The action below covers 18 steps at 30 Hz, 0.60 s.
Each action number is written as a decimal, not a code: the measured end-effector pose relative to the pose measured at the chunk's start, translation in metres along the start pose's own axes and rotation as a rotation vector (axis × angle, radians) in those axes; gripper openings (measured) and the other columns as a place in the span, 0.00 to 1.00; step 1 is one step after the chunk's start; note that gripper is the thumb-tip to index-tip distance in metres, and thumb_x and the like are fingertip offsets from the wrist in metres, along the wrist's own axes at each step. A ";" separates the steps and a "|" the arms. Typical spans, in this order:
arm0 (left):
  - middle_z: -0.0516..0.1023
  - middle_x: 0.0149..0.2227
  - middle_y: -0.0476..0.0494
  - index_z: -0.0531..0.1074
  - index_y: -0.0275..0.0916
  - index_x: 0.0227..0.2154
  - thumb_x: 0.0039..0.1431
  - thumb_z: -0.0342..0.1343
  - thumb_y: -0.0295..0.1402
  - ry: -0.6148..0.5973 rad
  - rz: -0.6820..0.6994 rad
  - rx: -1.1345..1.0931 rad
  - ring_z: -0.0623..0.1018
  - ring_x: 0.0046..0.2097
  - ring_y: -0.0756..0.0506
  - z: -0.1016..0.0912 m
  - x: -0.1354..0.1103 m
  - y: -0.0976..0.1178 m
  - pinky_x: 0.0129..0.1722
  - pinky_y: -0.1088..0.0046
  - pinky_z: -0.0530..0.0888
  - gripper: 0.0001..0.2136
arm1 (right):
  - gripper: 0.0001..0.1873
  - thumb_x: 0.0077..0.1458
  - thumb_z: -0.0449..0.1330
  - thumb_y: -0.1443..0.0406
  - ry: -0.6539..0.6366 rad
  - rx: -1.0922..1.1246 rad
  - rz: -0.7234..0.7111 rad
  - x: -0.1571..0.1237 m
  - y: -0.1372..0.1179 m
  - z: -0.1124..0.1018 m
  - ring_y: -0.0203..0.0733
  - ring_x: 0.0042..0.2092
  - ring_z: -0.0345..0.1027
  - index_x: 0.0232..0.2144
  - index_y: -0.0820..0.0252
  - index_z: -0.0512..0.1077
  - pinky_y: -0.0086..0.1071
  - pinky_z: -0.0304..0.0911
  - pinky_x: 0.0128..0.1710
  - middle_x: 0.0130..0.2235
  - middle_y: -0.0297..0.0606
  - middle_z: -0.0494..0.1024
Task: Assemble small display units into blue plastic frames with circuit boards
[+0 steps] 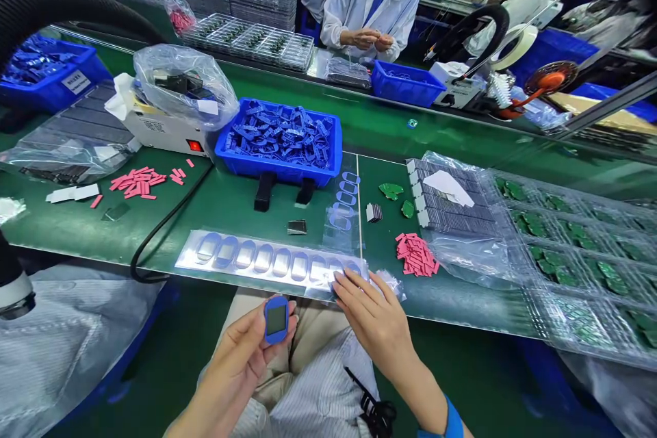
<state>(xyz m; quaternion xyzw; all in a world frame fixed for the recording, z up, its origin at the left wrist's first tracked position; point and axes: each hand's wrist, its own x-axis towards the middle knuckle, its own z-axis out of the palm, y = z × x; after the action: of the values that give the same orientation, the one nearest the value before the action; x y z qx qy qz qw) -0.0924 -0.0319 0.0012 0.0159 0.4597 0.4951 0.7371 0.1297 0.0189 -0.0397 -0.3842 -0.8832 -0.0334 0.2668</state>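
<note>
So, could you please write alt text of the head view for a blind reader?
A person's left hand holds a small blue-framed device with a dark screen, while the right hand rests on a clear strip of oval pockets on a green workbench. A blue bin of parts sits beyond.

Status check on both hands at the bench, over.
Left hand holding blue-framed rectangular device. Right hand on clear plastic strip of oval pockets. Loose pink rectangular pads to its right.

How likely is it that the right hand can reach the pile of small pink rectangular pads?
Likely yes: the right hand rests close by on the clear plastic film strip, and only a scrap of clear plastic lies near the way to the pink pads.
</note>
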 end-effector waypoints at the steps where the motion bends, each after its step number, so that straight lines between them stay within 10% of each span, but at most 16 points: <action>1: 0.84 0.39 0.42 0.81 0.38 0.35 0.47 0.66 0.40 -0.004 0.014 0.014 0.82 0.38 0.47 0.002 0.002 0.001 0.44 0.77 0.77 0.14 | 0.15 0.59 0.55 0.75 0.029 0.002 -0.010 -0.002 -0.001 0.001 0.46 0.50 0.71 0.47 0.62 0.70 0.43 0.62 0.51 0.47 0.40 0.79; 18: 0.84 0.40 0.45 0.81 0.41 0.36 0.47 0.66 0.40 -0.065 0.048 0.097 0.81 0.41 0.46 0.021 0.023 0.006 0.48 0.72 0.75 0.13 | 0.14 0.58 0.56 0.73 0.021 0.311 -0.175 -0.016 -0.021 -0.016 0.44 0.48 0.73 0.47 0.70 0.70 0.31 0.72 0.46 0.45 0.49 0.79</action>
<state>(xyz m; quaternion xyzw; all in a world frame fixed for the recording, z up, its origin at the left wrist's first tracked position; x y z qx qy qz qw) -0.0805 -0.0024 0.0012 0.0787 0.4583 0.4889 0.7381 0.1308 -0.0110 -0.0312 -0.2596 -0.9050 0.0768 0.3283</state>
